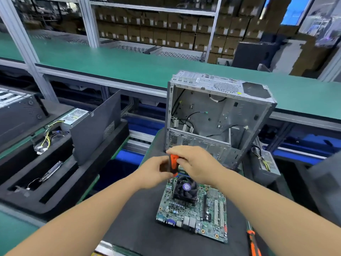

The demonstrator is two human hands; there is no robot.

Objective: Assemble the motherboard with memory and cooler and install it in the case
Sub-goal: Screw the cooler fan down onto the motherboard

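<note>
Both hands point(156, 172) point(195, 163) meet, fingers point(171, 150) curled; forearms extended.

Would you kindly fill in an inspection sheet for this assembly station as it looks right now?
Surface: black mat on a green bench.
Job's things: motherboard flat on the mat, cooler on it; open case upright behind, no board inside.
Clutter: second screwdriver at the mat's right edge.
Hands: left hand and right hand both grip an orange screwdriver above the cooler.
Cables: loose black wires inside the case.
Surroundings: foam tray left, stacked cartons behind.
</note>
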